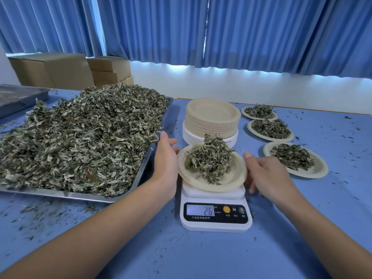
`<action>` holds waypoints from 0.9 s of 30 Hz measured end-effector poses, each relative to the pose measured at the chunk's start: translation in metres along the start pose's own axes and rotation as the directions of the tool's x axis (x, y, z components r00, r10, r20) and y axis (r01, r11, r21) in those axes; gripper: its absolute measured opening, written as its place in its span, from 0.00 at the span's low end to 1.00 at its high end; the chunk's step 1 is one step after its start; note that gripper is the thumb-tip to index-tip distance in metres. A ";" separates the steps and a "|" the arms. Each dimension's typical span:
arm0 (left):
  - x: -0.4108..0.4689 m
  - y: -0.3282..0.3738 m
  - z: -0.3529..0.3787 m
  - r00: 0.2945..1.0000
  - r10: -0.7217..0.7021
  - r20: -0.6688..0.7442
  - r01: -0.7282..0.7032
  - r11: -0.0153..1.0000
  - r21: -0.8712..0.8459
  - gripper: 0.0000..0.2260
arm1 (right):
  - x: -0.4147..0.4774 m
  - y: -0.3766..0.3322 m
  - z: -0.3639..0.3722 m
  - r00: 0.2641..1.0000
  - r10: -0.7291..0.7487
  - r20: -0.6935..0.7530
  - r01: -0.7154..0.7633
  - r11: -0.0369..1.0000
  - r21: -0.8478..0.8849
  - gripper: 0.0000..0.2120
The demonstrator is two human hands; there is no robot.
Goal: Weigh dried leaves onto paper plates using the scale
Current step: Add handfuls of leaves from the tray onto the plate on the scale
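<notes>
Your left hand, fingers straight and released, flanks the paper plate of dried leaves on the scale. Your right hand curls its fingers at the rim; I cannot tell if they grasp it.

Cool backlit daylight, wide-angle edge distortion

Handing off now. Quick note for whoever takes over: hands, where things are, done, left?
Left hand: open, beside the left rim of the plate on the scale.
Right hand: fingers loosely curled at its right rim; contact unclear.
Scale reads 26, with a leaf portion on the plate.
Done: three filled plates to the right.
Left: probably set this plate aside; many leaves in the tray, plate stack behind the scale.
</notes>
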State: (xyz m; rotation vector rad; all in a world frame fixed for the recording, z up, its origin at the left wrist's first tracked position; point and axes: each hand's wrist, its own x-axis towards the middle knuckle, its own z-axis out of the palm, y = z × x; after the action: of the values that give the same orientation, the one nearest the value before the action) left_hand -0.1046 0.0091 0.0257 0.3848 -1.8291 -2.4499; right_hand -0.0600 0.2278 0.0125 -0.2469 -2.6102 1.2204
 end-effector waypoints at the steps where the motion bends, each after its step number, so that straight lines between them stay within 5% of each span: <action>1: 0.001 0.000 0.000 1.000 0.005 -0.004 -0.005 1.000 0.007 0.22 | -0.001 0.000 0.000 1.000 -0.015 -0.006 0.015 1.000 -0.023 0.34; 9: 0.016 0.003 -0.004 0.993 0.112 -0.025 -0.111 0.992 0.056 0.24 | -0.004 -0.007 -0.006 0.996 -0.047 -0.080 0.029 0.977 -0.213 0.32; 12: 0.017 0.002 -0.007 0.980 0.200 -0.015 -0.196 0.971 0.140 0.13 | 0.003 -0.020 -0.015 0.956 -0.229 -0.184 0.180 0.951 -0.250 0.19; 16: 0.016 -0.005 -0.007 0.953 0.296 0.056 -0.302 0.933 0.198 0.07 | 0.017 -0.055 -0.020 0.919 -0.382 -0.093 0.364 0.916 -0.168 0.04; 24: 0.011 -0.013 -0.007 0.919 0.361 0.160 -0.390 0.893 0.226 0.08 | 0.047 -0.105 -0.008 0.898 -0.300 0.324 0.426 0.778 -0.461 0.31; 27: 0.011 -0.015 -0.008 0.922 0.353 0.159 -0.381 0.899 0.217 0.08 | 0.047 -0.107 -0.006 0.870 -0.233 0.435 0.441 0.763 -0.473 0.32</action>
State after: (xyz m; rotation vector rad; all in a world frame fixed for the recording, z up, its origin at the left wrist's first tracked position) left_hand -0.1121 0.0038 0.0070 -0.0951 -2.0346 -2.0388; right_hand -0.1085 0.1761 0.1055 0.3871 -3.0823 0.3667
